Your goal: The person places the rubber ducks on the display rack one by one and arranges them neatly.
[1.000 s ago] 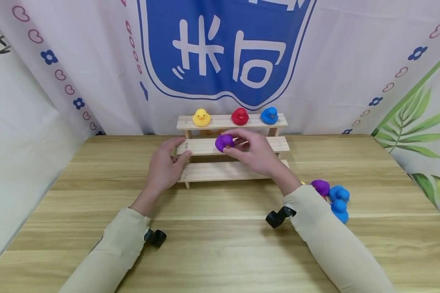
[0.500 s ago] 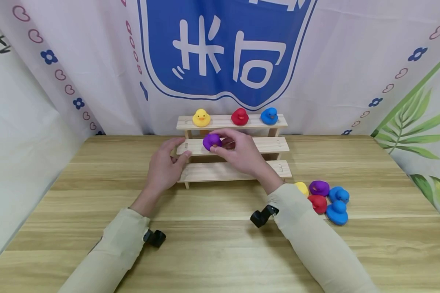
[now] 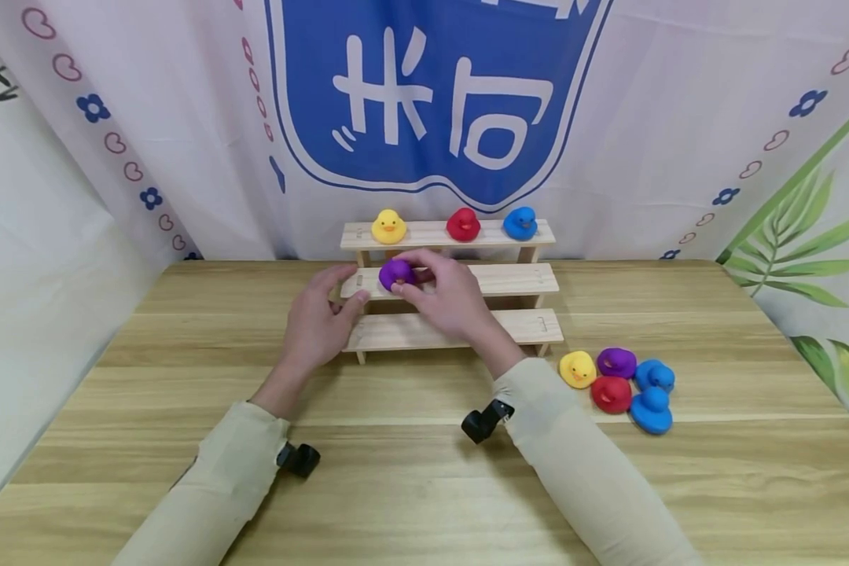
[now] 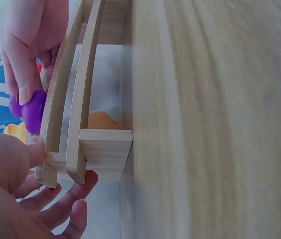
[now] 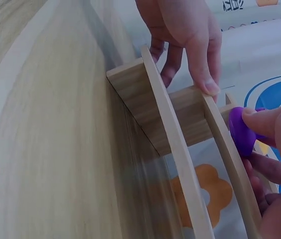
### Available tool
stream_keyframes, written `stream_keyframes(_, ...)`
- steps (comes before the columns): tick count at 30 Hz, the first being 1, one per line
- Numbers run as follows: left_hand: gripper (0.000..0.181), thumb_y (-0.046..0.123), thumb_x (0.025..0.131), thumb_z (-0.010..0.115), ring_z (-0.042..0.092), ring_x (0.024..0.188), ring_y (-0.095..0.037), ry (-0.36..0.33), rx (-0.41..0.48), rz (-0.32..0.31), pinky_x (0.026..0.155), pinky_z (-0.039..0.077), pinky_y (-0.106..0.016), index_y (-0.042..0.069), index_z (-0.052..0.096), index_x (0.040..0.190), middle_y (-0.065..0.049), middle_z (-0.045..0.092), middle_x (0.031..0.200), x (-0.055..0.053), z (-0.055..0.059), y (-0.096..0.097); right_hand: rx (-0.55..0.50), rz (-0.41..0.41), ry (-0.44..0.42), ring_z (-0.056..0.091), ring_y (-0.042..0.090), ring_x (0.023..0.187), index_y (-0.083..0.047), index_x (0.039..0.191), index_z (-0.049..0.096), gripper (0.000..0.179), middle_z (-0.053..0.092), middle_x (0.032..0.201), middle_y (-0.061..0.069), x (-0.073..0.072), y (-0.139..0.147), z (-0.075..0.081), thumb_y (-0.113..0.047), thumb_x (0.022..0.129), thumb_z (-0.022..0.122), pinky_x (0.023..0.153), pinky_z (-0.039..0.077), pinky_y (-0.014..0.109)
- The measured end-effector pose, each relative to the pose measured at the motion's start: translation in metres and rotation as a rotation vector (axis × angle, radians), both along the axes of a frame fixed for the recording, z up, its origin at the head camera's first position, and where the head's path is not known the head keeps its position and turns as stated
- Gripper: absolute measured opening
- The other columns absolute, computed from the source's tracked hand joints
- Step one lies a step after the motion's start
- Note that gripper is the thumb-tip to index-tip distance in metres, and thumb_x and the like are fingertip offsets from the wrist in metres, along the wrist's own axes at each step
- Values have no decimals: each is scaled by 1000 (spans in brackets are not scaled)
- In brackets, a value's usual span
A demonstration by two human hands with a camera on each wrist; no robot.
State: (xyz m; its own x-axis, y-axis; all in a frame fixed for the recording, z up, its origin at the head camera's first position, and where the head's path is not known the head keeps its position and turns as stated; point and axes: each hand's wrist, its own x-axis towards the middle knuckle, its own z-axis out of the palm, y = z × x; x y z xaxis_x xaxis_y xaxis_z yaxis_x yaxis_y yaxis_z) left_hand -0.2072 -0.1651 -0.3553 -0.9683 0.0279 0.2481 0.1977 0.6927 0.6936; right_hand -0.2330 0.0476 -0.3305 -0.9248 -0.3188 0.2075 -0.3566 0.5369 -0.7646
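Note:
A three-step wooden display shelf [image 3: 512, 280] stands at the back of the table. My right hand [image 3: 447, 297] pinches a purple rubber duck [image 3: 394, 274] between thumb and fingers, at the left part of the middle step. In the right wrist view the duck's base [image 5: 239, 132] is against that step or very close to it. With thumb on top and fingers around the end, my left hand [image 3: 318, 324] grips the middle step's left end, also seen in the left wrist view. On the top step sit a yellow duck [image 3: 389, 227], a red duck [image 3: 463, 226] and a blue duck [image 3: 520, 224].
Right of the shelf, on the wooden table [image 3: 396, 487], several more ducks lie in a cluster: yellow [image 3: 577, 369], purple [image 3: 616, 363], red [image 3: 611, 395] and two blue ones, one in front [image 3: 651, 412]. A printed curtain [image 3: 212, 157] hangs directly behind the shelf.
My right hand has moved left along the middle step with the purple duck, uncovering the yellow and red ducks on the table. My left hand has stayed at the shelf's left end.

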Motion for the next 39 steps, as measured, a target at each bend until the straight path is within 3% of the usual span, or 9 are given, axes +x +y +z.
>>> stream_keyframes(8,51,27,107,64,69,88,-29,14,2,-1,75,56,-32,8,54,154,-18,52,160,1,1,0,84,-12,77,66,25,125,-22,140,67,40,72,137,5,0,-6,-2,-31,101,74,110,51,45)
stream_keyframes(14,51,26,107,64,70,90,-31,5,12,-1,78,58,-38,8,54,154,-18,52,160,1,0,0,114,-39,66,64,26,126,-23,140,67,42,73,136,4,1,-9,-1,-35,100,75,111,47,48)
stream_keyframes(20,51,26,107,64,70,91,-31,6,14,0,78,57,-35,8,55,154,-17,53,160,0,-1,-1,125,-45,22,66,23,125,-23,143,64,47,72,138,4,2,-4,1,-37,99,76,112,48,46)
stream_keyframes(27,51,27,108,64,70,93,-31,-4,16,2,81,59,-40,9,54,155,-16,52,161,0,-1,0,91,-6,-33,67,23,125,-19,147,60,53,69,141,4,4,13,3,-35,99,77,108,56,41)
stream_keyframes(39,51,26,107,65,68,86,-28,3,23,2,74,55,-32,9,55,154,-16,53,160,-1,-1,0,67,22,30,71,21,118,-17,143,62,53,70,139,1,21,60,8,-33,96,81,105,59,42)
